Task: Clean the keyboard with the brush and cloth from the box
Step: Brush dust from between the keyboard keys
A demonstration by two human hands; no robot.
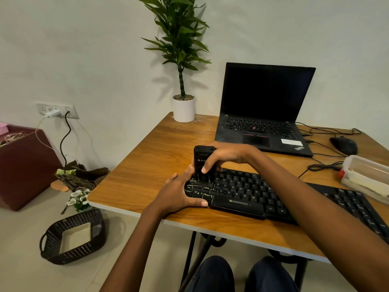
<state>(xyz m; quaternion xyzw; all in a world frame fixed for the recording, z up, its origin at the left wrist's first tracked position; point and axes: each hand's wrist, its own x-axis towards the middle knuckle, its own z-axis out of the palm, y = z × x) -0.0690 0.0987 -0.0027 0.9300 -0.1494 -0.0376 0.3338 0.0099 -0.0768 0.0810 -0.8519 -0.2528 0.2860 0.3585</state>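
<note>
A black keyboard (263,194) lies across the front of the wooden table (147,165). My right hand (227,155) grips a black block-shaped brush (201,161) held upright, its bristles pressing onto the keys at the keyboard's left end. My left hand (181,192) clamps that left end, thumb along the front edge. At the right edge of the table stands a clear plastic box (366,178) with pale cloth inside.
An open black laptop (265,110) sits behind the keyboard, with a black mouse (344,145) and cables to its right. A potted plant (183,108) stands at the table's far left corner. A dark woven basket (71,237) is on the floor at left.
</note>
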